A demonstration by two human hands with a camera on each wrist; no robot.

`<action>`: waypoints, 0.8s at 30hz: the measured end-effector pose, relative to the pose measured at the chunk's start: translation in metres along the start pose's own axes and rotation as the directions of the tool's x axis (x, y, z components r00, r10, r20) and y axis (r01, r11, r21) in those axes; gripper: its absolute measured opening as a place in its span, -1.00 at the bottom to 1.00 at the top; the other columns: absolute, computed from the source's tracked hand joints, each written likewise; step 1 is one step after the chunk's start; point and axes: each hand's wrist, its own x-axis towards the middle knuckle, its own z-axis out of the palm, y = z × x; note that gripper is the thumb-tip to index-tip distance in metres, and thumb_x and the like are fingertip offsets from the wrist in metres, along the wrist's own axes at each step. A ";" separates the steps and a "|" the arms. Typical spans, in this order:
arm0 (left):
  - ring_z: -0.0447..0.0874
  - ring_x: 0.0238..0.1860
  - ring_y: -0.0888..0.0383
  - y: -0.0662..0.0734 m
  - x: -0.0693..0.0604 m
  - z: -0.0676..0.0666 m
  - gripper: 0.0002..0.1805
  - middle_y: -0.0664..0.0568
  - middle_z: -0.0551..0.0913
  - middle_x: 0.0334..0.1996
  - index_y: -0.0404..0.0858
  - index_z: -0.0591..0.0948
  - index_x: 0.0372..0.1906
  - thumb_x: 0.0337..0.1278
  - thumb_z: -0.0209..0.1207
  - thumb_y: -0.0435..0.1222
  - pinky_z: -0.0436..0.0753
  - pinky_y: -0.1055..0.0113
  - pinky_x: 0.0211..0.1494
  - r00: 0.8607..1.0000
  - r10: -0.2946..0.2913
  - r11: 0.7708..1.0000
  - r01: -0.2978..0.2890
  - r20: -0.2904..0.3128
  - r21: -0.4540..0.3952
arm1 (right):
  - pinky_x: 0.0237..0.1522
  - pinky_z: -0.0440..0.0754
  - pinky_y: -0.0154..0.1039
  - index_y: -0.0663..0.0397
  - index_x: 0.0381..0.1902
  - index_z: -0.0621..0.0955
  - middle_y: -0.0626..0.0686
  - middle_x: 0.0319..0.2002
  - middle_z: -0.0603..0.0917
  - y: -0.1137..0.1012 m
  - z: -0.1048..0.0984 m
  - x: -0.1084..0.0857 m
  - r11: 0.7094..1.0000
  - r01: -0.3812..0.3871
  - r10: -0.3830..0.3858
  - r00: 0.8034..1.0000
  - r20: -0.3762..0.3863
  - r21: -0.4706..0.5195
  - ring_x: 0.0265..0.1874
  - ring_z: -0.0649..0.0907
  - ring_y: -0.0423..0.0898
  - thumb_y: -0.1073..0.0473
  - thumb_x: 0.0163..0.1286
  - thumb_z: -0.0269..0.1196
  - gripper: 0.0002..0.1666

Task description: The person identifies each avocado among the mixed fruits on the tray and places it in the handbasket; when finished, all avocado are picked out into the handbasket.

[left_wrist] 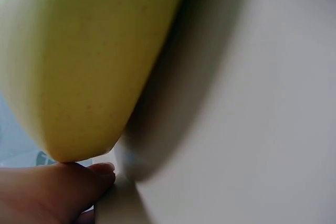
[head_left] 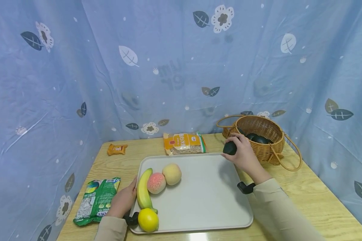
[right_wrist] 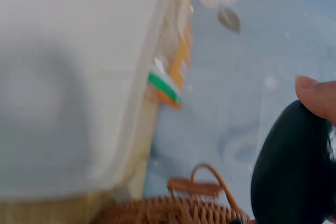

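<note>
My right hand [head_left: 242, 152] holds a dark green avocado [head_left: 230, 148] above the tray's far right corner, thumb and fingers around it. In the right wrist view the same avocado [right_wrist: 291, 166] looks smooth and oval. At the tray's left side, my left hand [head_left: 125, 199] grips the rim; its thumb [left_wrist: 68, 184] shows beside the banana in the left wrist view. The white tray [head_left: 208, 194] bears a banana [head_left: 143, 189], a pink peach [head_left: 156, 183], a pale yellow peach [head_left: 172, 174] and a lemon [head_left: 148, 220]. Behind my right hand, a wicker basket [head_left: 266, 154] contains more dark green fruits [head_left: 259, 139].
An orange and clear food bag [head_left: 185, 144] lies behind the tray. Left of the tray are a green snack bag [head_left: 98, 201] and a small orange packet [head_left: 117, 149]. A blue patterned curtain [head_left: 169, 67] borders the wooden table [head_left: 313, 197]. The basket's handle [head_left: 297, 157] sticks out rightward.
</note>
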 end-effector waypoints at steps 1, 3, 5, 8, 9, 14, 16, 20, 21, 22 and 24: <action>0.69 -0.25 -0.07 0.000 0.000 0.000 -0.40 -0.38 0.69 0.10 -0.28 0.26 0.62 0.62 -0.01 -0.25 0.66 -0.12 -0.13 1.000 -0.001 1.000 0.001 0.003 0.000 | 0.08 0.53 0.39 0.20 0.10 0.58 0.38 0.41 0.33 0.003 -0.005 0.001 1.000 -0.007 0.007 1.000 -0.024 -0.008 0.33 0.32 0.48 0.22 0.13 0.63 -0.37; 0.70 -0.22 -0.08 0.001 0.002 0.001 -0.40 -0.38 0.68 0.12 -0.28 0.26 0.62 0.61 0.00 -0.26 0.66 -0.13 -0.11 1.000 -0.001 1.000 0.001 0.006 0.002 | 0.08 0.50 0.41 0.21 0.10 0.57 0.38 0.42 0.32 0.010 -0.014 0.004 1.000 -0.019 0.018 0.997 -0.072 -0.019 0.34 0.30 0.48 0.23 0.14 0.63 -0.38; 0.69 -0.21 -0.07 0.002 0.003 0.001 -0.39 -0.38 0.67 0.14 -0.28 0.25 0.62 0.62 -0.01 -0.25 0.66 -0.13 -0.10 1.000 -0.003 1.000 0.003 0.010 0.002 | 0.11 0.46 0.43 0.22 0.11 0.56 0.37 0.43 0.30 0.016 -0.024 0.008 0.999 -0.031 0.027 0.993 -0.117 -0.032 0.36 0.28 0.48 0.23 0.15 0.62 -0.37; 0.68 -0.23 -0.06 0.003 0.005 0.002 -0.39 -0.37 0.67 0.14 -0.28 0.25 0.62 0.61 -0.01 -0.26 0.66 -0.11 -0.11 1.000 0.000 1.000 0.000 0.011 -0.001 | 0.14 0.42 0.45 0.23 0.12 0.55 0.38 0.45 0.27 0.024 -0.039 0.012 0.997 -0.068 0.060 0.985 -0.161 -0.046 0.39 0.24 0.48 0.22 0.19 0.61 -0.37; 0.68 -0.23 -0.06 0.004 0.005 0.002 -0.39 -0.37 0.67 0.14 -0.28 0.25 0.62 0.61 -0.01 -0.26 0.66 -0.11 -0.12 1.000 0.001 1.000 -0.001 0.011 -0.001 | 0.17 0.39 0.46 0.25 0.13 0.54 0.39 0.45 0.26 0.026 -0.043 0.014 0.995 -0.081 0.072 0.983 -0.168 -0.050 0.39 0.22 0.48 0.22 0.20 0.60 -0.37; 0.69 -0.21 -0.07 0.005 0.005 0.002 -0.39 -0.38 0.67 0.14 -0.28 0.25 0.62 0.61 -0.01 -0.26 0.66 -0.14 -0.09 1.000 0.011 1.000 -0.011 0.012 -0.001 | 0.20 0.34 0.49 0.27 0.19 0.51 0.42 0.47 0.20 0.035 -0.059 0.017 0.985 -0.162 0.152 0.975 -0.163 -0.052 0.41 0.18 0.50 0.16 0.27 0.57 -0.34; 0.71 -0.22 -0.07 0.004 0.005 0.002 -0.40 -0.38 0.70 0.09 -0.28 0.27 0.62 0.62 -0.01 -0.26 0.66 -0.16 -0.09 1.000 0.023 1.000 -0.023 0.002 0.002 | 0.18 0.34 0.49 0.27 0.21 0.51 0.42 0.47 0.19 0.038 -0.062 0.018 0.982 -0.183 0.174 0.972 -0.159 -0.049 0.41 0.18 0.50 0.13 0.29 0.55 -0.34; 0.73 -0.23 -0.11 0.002 0.004 0.002 -0.42 -0.37 0.72 0.03 -0.29 0.30 0.60 0.64 -0.03 -0.24 0.66 -0.18 -0.11 0.999 0.048 0.999 -0.048 -0.020 0.001 | 0.20 0.30 0.51 0.28 0.21 0.49 0.42 0.48 0.17 0.046 -0.064 0.020 0.980 -0.194 0.185 0.968 -0.169 -0.038 0.43 0.16 0.51 0.12 0.35 0.51 -0.37; 0.73 -0.22 -0.12 0.002 0.004 0.002 -0.43 -0.37 0.72 0.03 -0.29 0.30 0.60 0.64 -0.04 -0.24 0.66 -0.19 -0.11 0.998 0.051 0.999 -0.051 -0.022 -0.001 | 0.23 0.27 0.51 0.29 0.21 0.49 0.42 0.49 0.17 0.048 -0.065 0.020 0.981 -0.191 0.182 0.968 -0.174 -0.036 0.45 0.14 0.51 0.13 0.36 0.50 -0.39; 0.74 -0.20 -0.14 0.001 0.004 0.001 -0.42 -0.38 0.71 0.05 -0.29 0.29 0.60 0.64 -0.04 -0.23 0.66 -0.20 -0.10 0.999 0.050 0.999 -0.050 -0.021 0.000 | 0.25 0.25 0.52 0.30 0.21 0.49 0.41 0.50 0.16 0.049 -0.065 0.021 0.981 -0.191 0.182 0.967 -0.177 -0.034 0.47 0.13 0.50 0.14 0.38 0.48 -0.40; 0.74 -0.17 -0.16 -0.002 0.003 0.000 -0.42 -0.39 0.70 0.08 -0.29 0.28 0.61 0.65 -0.06 -0.23 0.66 -0.20 -0.08 0.999 0.039 0.999 -0.039 -0.015 0.000 | 0.30 0.20 0.51 0.31 0.23 0.48 0.39 0.54 0.13 0.050 -0.064 0.023 0.980 -0.194 0.186 0.967 -0.175 -0.032 0.51 0.09 0.48 0.16 0.43 0.44 -0.44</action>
